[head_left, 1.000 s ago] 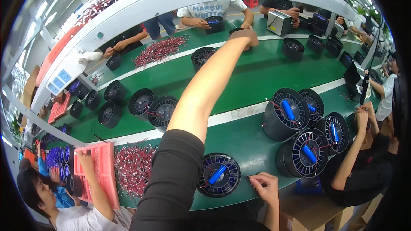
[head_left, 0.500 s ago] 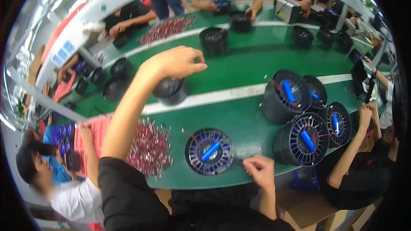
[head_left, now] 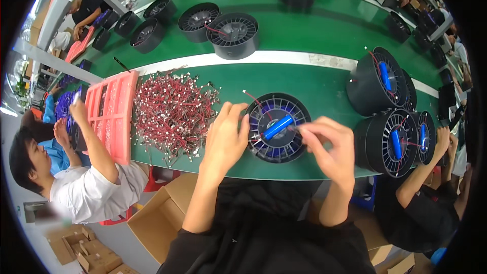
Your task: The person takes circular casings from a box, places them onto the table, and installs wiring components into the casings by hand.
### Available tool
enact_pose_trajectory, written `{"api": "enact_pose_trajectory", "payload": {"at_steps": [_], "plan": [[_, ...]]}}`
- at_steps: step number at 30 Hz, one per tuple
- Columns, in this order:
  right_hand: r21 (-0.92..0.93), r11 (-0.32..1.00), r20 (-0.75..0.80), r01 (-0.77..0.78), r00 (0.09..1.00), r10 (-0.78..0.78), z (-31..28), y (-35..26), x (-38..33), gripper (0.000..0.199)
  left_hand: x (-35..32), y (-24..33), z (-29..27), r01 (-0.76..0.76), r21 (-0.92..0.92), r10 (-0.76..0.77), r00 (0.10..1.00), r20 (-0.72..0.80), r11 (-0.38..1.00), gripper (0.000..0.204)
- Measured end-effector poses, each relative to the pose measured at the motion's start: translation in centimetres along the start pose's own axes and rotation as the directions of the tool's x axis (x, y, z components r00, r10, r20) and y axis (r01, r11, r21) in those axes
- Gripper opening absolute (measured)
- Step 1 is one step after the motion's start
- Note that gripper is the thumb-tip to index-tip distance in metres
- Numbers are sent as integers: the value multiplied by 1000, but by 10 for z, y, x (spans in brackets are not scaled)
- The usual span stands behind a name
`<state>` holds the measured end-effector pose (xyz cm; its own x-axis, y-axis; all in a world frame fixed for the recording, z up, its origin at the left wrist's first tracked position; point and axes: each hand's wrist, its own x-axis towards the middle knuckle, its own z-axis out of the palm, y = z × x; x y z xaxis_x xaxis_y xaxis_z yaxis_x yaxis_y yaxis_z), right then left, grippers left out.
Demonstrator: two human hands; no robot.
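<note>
In front of me on the green table lies a round black fan housing (head_left: 279, 156) with a slatted grille. A blue cylindrical battery (head_left: 278, 127) rests slantwise across its centre, and a thin red wire with a white plug sticks out at the upper left. My left hand (head_left: 226, 137) curves against the housing's left rim, thumb and fingers bent around the edge. Over the right side of the grille, my right hand (head_left: 332, 147) pinches thumb and forefinger together beside the battery's end. Motion blurs those fingertips, and whatever is between them is too small to name.
A heap of red wires with white plugs (head_left: 172, 114) lies left, beside a pink tray (head_left: 109, 116). Several battery-fitted housings (head_left: 384, 144) crowd the right. More black housings (head_left: 233, 35) stand beyond the white strip. Co-workers sit at both sides; a cardboard box (head_left: 165, 215) stands below the table edge.
My left hand has come back from above the far housings to the near housing's left rim. My right hand has moved from beside the housing onto its right side. The view has shifted.
</note>
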<state>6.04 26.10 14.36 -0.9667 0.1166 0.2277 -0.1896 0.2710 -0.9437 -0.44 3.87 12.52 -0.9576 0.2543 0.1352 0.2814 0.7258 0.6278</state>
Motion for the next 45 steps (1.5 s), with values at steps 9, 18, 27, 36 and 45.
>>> {"api": "enact_pose_trajectory", "payload": {"at_steps": [9, 18, 27, 36, 45], "plan": [[-416, 903, 156, -105, 970, 185, 69, 9, 69, 14, 3, -10, 2, -17, -266, 26, 999, 29, 964, 33], [-481, 856, 19, -188, 974, 225, 77, 6, 72, 12, 22, -23, 15, 7, -430, -3, 1000, 8, 903, 20], [-533, 832, 97, 152, 988, -119, 79, 14, 64, 7, 32, -28, 20, -39, -447, 26, 999, -36, 894, 15], [-647, 659, 333, 384, 920, -208, 69, 21, 65, 13, 29, -25, 12, -91, -408, 93, 996, -16, 908, 20], [-690, 443, 454, 573, 819, -352, 64, 23, 71, 11, 33, -27, 9, -158, -382, 170, 985, -2, 910, 20]]}}
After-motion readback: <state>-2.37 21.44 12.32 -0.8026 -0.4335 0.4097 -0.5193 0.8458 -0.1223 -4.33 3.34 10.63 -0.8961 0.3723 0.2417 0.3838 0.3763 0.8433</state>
